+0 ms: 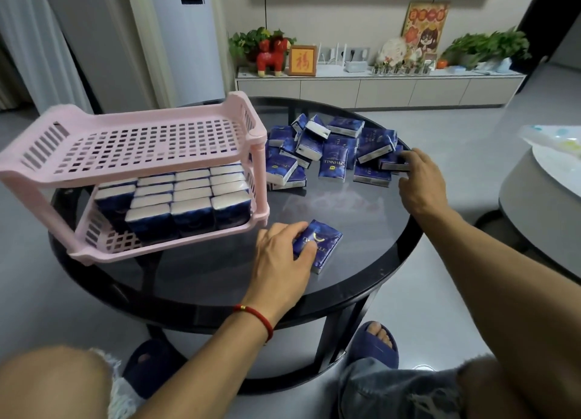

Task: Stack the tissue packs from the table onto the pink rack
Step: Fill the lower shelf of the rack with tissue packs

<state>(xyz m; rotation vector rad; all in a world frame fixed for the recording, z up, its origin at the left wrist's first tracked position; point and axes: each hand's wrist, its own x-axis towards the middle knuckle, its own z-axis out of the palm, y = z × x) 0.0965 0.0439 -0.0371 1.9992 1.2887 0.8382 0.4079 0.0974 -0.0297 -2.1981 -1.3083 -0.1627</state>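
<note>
A two-tier pink rack (132,141) stands on the left of a round dark glass table (345,277). Its lower shelf holds several blue tissue packs (191,198) standing in rows; its top shelf is bare. A loose pile of blue tissue packs (333,148) lies at the table's far side. My left hand (279,255) grips a single blue pack (323,245) lying on the glass near the front of the rack. My right hand (421,179) reaches to the right edge of the pile, its fingers closed on a pack (393,165) there.
A second round table (534,198) with a white plate stands to the right. A low white cabinet (377,88) with plants and ornaments runs along the far wall. My knees and blue slippers are below the table's near edge.
</note>
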